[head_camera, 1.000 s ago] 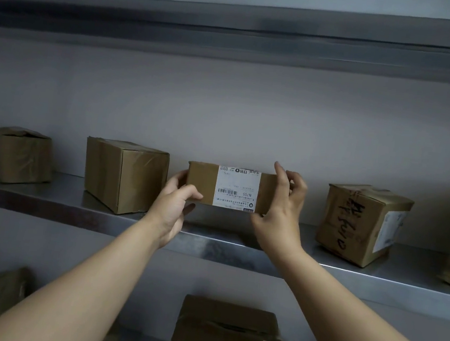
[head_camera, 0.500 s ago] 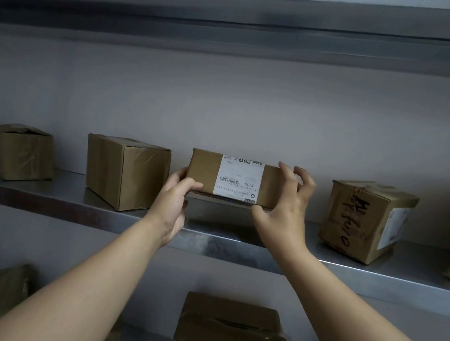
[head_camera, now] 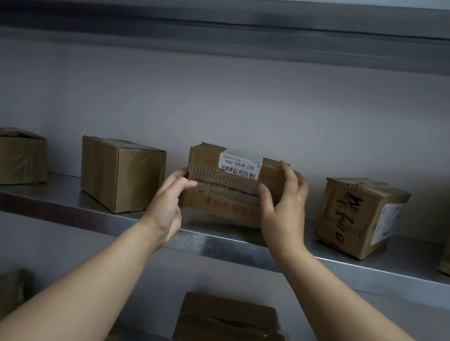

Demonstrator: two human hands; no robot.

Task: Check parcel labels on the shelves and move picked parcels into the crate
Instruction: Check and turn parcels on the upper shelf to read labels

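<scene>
Left of the gripped oblong brown cardboard parcel point(head_camera: 217, 197) a plain brown carton point(head_camera: 123, 176) is standing; right, an ink-marked brown carton point(head_camera: 352, 217); grey metal shelf point(head_camera: 48, 200) beneath.

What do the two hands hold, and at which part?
The labelled parcel: the left hand grips its left end, the right hand its right end.

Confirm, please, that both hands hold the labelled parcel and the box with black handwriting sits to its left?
Not quite: in the head view the box with black handwriting sits to the right of the labelled parcel. The left hand and right hand do both hold it.
</scene>
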